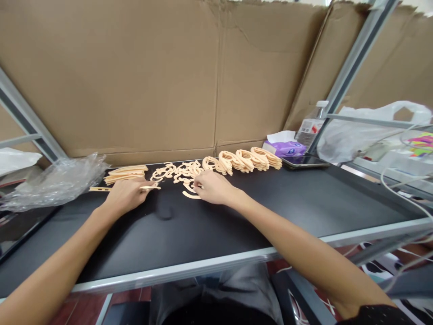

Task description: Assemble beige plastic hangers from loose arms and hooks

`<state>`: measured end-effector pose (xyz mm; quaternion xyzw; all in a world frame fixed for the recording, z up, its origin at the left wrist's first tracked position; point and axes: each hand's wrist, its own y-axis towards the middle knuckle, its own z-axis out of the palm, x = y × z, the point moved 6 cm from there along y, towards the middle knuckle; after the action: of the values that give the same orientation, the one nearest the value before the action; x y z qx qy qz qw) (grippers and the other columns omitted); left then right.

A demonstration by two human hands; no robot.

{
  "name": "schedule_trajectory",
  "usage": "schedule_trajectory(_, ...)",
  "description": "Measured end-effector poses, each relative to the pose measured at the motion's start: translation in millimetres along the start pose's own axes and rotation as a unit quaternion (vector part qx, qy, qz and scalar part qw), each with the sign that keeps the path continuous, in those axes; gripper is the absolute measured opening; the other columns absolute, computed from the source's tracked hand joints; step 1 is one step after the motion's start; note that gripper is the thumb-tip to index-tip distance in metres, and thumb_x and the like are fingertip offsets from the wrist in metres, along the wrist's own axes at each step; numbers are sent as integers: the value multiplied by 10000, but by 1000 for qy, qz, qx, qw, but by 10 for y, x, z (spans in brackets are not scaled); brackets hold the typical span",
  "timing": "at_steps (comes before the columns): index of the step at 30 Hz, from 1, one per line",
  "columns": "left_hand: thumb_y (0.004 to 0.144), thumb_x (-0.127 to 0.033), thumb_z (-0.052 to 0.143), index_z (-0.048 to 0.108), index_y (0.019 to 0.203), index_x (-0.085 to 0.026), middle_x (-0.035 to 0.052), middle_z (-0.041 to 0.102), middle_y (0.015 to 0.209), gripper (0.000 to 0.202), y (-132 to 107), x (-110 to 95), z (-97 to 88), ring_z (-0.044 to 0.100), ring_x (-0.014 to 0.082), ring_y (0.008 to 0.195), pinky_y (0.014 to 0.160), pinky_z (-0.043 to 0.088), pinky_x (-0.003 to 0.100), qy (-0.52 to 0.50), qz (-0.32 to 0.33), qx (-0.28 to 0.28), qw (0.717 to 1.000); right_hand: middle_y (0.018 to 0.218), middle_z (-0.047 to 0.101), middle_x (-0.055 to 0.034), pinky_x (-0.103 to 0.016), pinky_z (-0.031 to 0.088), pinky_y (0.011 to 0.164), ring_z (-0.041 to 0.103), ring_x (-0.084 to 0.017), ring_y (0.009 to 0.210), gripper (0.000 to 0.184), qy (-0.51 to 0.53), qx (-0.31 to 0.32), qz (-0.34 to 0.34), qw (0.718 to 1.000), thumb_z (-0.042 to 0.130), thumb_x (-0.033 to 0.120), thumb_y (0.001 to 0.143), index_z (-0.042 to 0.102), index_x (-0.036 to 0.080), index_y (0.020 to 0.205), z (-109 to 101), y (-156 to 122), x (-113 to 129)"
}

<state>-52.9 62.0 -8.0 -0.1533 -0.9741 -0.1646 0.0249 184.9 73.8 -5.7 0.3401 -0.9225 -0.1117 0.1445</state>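
Between the thumb and fingers of my left hand (126, 195) is a small pale wood-coloured piece (150, 187), its end sticking out to the right. My right hand (215, 187) is closed in a pinch at the front of a loose pile of curved pale pieces (187, 169). A curved pale strip (191, 195) comes out from under its fingertips; exactly how it is gripped is partly hidden. Behind my left hand lies a stack of straight pale strips (126, 172). Right of the loose pile, ring-shaped pale pieces (244, 161) stand in a row of overlapping stacks.
Crumpled clear plastic (64, 178) lies on the left of the black tabletop (216, 230). At the back right are a purple tissue pack (286, 148), a water bottle (310, 126) and a dark tablet (306, 161). Cardboard (142, 76) walls the back; metal posts flank it.
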Motion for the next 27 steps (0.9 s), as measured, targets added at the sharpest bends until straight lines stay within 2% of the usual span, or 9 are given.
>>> schedule_trajectory(6, 976, -398, 399, 733, 1129, -239, 80, 749, 1053, 400, -8, -439, -82, 686, 232, 900, 692, 472, 288, -19, 85, -89, 992, 1016, 672, -114, -325, 403, 902, 567, -211, 1012, 196, 53, -45, -75, 995, 560, 261, 928, 705, 137, 973, -15, -33, 199)
schedule_trajectory(9, 985, -392, 410, 734, 1114, -218, 71, 758, 997, 390, -17, -657, -61, 692, 196, 838, 671, 475, 264, -66, 130, -86, 986, 1011, 668, -124, -344, 398, 937, 559, -215, 1018, 226, 62, -62, -112, 990, 578, 285, 930, 694, 113, 1020, -11, -53, 308)
schedule_trajectory(12, 990, -364, 411, 715, 1153, -217, 66, 752, 1014, 375, -39, -772, -20, 692, 175, 861, 718, 495, 252, -127, 171, -69, 975, 989, 672, -136, -352, 401, 936, 563, -219, 1016, 218, 63, -64, -123, 988, 551, 252, 944, 687, 91, 1000, 6, -59, 346)
schedule_trajectory(14, 990, -357, 418, 714, 1151, -223, 64, 751, 1019, 362, -46, -785, 1, 689, 171, 868, 753, 503, 254, -155, 173, -66, 970, 997, 673, -138, -353, 401, 933, 569, -215, 1012, 211, 66, -59, -127, 988, 536, 237, 953, 683, 94, 1003, 24, -57, 345)
schedule_trajectory(18, 972, -405, 461, 737, 1074, -223, 63, 749, 989, 346, -32, -748, -21, 683, 188, 885, 804, 514, 278, -186, 138, -82, 969, 971, 670, -125, -351, 392, 911, 569, -205, 967, 213, 61, -50, -129, 989, 497, 232, 976, 673, 114, 952, 36, -51, 344)
schedule_trajectory(23, 939, -479, 483, 705, 1159, -195, 98, 714, 1080, 422, -6, -627, -145, 660, 234, 978, 889, 504, 342, -152, 72, -119, 979, 879, 651, -86, -320, 378, 858, 546, -185, 879, 223, 62, -87, -92, 990, 494, 255, 966, 630, 133, 837, -90, -34, 300)
schedule_trajectory(27, 892, -548, 538, 738, 1080, -228, 66, 725, 1103, 422, 13, -484, -54, 671, 237, 964, 862, 501, 331, -144, 38, -74, 986, 790, 618, -39, -269, 368, 749, 525, -147, 781, 268, 118, -117, -49, 985, 450, 234, 944, 566, 157, 715, -189, -10, 185)
